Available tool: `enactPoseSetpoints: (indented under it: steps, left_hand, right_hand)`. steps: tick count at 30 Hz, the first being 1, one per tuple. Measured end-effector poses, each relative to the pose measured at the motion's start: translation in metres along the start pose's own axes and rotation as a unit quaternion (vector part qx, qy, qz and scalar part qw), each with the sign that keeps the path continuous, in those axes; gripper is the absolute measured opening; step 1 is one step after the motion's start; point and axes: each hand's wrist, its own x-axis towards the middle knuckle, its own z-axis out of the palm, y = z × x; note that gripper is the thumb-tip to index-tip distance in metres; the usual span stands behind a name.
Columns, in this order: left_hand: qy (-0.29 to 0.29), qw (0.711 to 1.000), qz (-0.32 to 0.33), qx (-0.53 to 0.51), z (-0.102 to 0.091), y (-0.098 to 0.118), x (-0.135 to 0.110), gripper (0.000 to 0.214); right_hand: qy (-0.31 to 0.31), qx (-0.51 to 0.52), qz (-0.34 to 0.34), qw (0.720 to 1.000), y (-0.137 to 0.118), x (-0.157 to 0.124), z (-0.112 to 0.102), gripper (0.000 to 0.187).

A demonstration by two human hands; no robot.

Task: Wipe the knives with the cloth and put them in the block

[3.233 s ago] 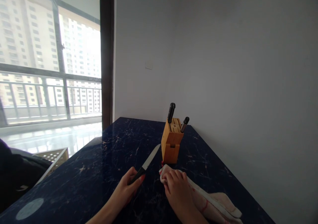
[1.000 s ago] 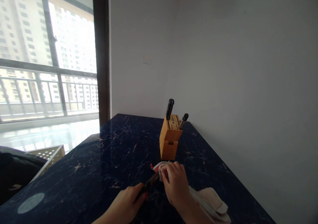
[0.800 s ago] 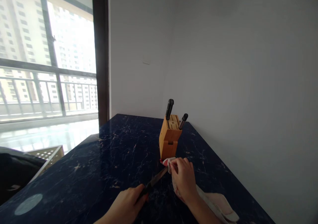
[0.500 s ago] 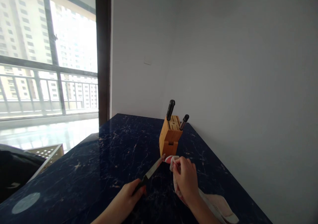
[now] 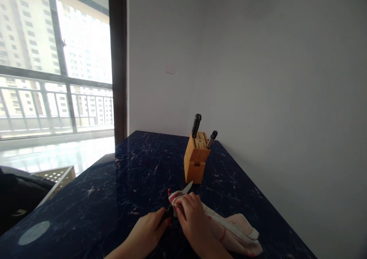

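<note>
Just in front of the wooden knife block (image 5: 195, 164), the left hand (image 5: 146, 232) and the right hand (image 5: 191, 221) meet over a kitchen knife (image 5: 185, 189) lying at a slant above the dark blue marble countertop (image 5: 134, 163). The left fingers are curled closed around the knife's black handle, most of which is hidden in the grip, and the blade points toward the block, ending a little short of it. A white cloth towel (image 5: 229, 232) is folded over most of the blade, leaving only the pale steel tip showing past the fold. The right fingers are pinched narrow on top of that fold, holding the cloth against the blade; whether they feel the steel through it cannot be told. A small red mark shows at the cloth's edge, and a red streak (image 5: 223, 235) crosses the towel's loose length, which trails away to the right of the block's front. In the block stand a black-handled knife (image 5: 196, 126) and a steel-capped handle (image 5: 212, 139), and behind it rises a plain grey wall (image 5: 258, 60)
</note>
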Motion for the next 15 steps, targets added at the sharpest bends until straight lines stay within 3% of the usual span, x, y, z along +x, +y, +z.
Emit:
enactPoseSetpoints:
  steps: [6,15]
  left_hand:
    - [-0.009,0.998,-0.012,-0.067,-0.0049,0.0018,0.0011,0.026]
    - [0.013,1.0,-0.011,0.021,0.0015,0.0015,-0.001,0.024]
  right_hand:
    - [0.009,0.0,-0.004,1.0,0.0009,0.0,-0.0032,0.015]
    - [0.037,-0.007,-0.002,0.999,-0.0021,-0.0012,0.0015,0.016]
